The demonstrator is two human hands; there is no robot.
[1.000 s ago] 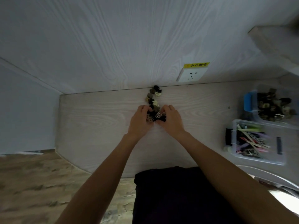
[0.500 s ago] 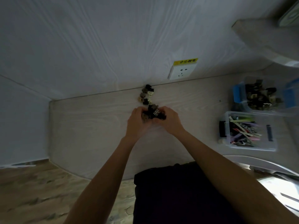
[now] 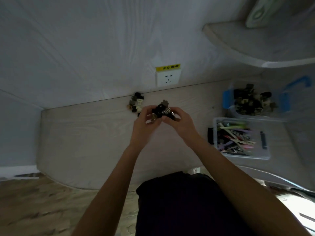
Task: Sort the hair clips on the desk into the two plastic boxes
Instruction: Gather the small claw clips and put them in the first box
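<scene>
A: Where are the hands?

B: Centre of the frame. The left hand (image 3: 144,124) and right hand (image 3: 179,121) meet, fingers curled around a bunch of small dark claw clips (image 3: 162,110) raised above the pale wood-grain desk (image 3: 85,133).

A: Any clips left on the desk?

B: A small heap of black, brown and cream claw clips (image 3: 135,103), just up-left of the hands, by the wall under the white socket (image 3: 167,79).

A: And the boxes?

B: At the right edge. The clear plastic box with blue latches (image 3: 226,101) holds dark claw clips; below it, the clear plastic box with black latches (image 3: 263,154) holds long coloured flat clips.
</scene>
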